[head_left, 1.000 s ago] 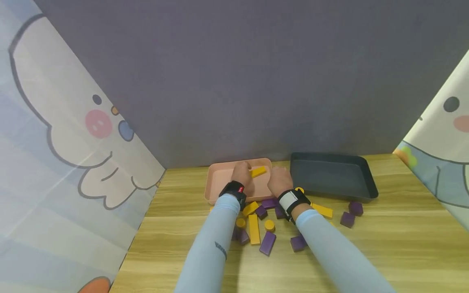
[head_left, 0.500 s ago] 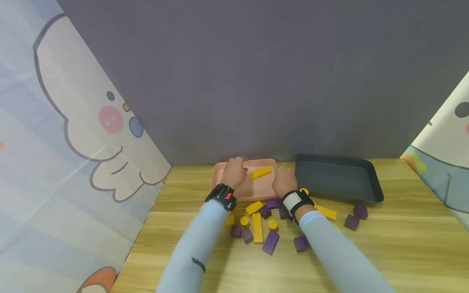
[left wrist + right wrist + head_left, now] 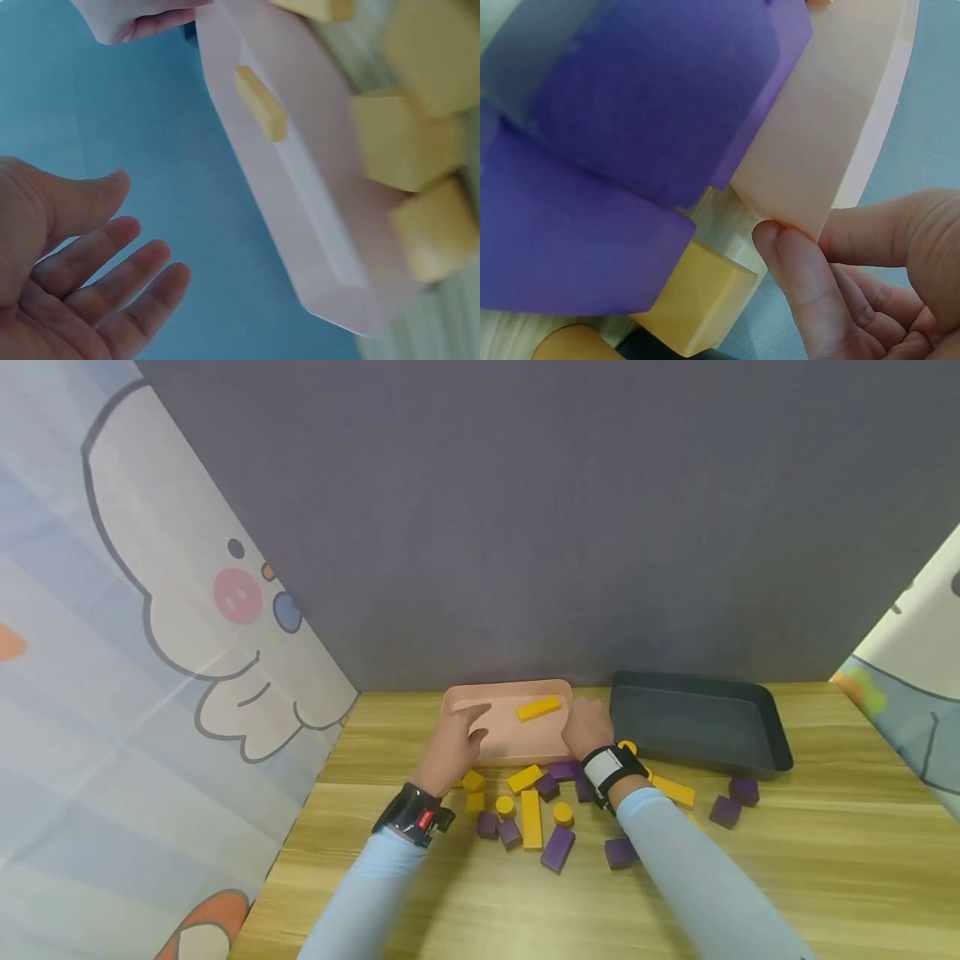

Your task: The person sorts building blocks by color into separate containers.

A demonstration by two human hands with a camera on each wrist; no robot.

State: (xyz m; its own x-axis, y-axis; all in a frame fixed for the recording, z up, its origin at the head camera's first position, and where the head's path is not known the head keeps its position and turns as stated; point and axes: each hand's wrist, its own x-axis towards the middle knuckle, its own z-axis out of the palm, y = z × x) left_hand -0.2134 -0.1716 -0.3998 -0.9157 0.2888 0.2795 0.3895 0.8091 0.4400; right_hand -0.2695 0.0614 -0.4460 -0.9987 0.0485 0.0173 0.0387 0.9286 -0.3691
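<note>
A smooth yellow rectangular bar (image 3: 538, 707) lies inside the pink plastic-looking tray (image 3: 517, 745), right of the loose, empty fingers of the left hand (image 3: 448, 749), long axis mostly crosswise; the right hand (image 3: 588, 728) pinches the tray's right end.

Left hand (image 3: 45, 319) apart from pink tray (image 3: 322, 90); yellow block (image 3: 261, 105) inside, more yellow blocks (image 3: 409, 142) alongside.

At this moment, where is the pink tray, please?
In the head view, the pink tray is at the back of the table, left of the dark tray; the right hand pinches its right end.
</note>
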